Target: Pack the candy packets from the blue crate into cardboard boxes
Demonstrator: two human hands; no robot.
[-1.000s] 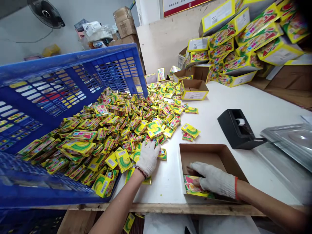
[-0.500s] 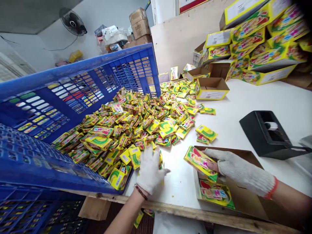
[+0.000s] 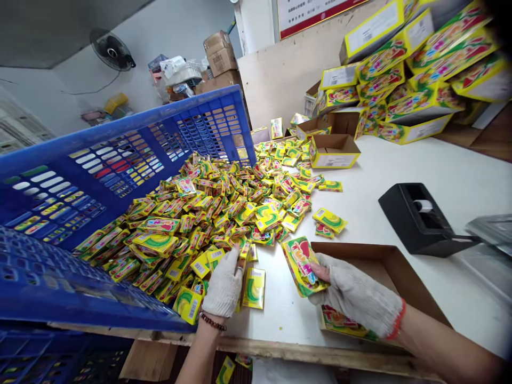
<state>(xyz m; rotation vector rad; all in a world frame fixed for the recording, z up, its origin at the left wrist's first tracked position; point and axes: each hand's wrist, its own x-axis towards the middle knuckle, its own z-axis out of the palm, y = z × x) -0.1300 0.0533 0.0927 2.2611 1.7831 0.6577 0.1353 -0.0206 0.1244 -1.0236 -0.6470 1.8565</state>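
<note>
Both hands wear white knit gloves. My right hand (image 3: 356, 296) is closed on a small stack of yellow-green packets (image 3: 302, 265), held just above the left edge of an open brown cardboard box (image 3: 384, 266). One packet (image 3: 344, 322) lies flat inside that box. My left hand (image 3: 224, 282) rests curled at the near edge of a big pile of yellow packets (image 3: 224, 208), gripping packets (image 3: 252, 288) there. The pile spills out of a tilted blue plastic crate (image 3: 120, 160) onto the white table (image 3: 400, 165).
A black tape dispenser (image 3: 418, 218) stands right of the box. An open small carton (image 3: 334, 150) sits behind the pile, with stacked printed cartons (image 3: 404, 80) at the back right. A clear plastic tray (image 3: 492, 229) is at the right edge. A fan (image 3: 112, 50) hangs on the wall.
My right hand lifted out of the box holding a stack of packets and moved left toward the pile. My left hand stayed at the pile's near edge and closed on packets.
</note>
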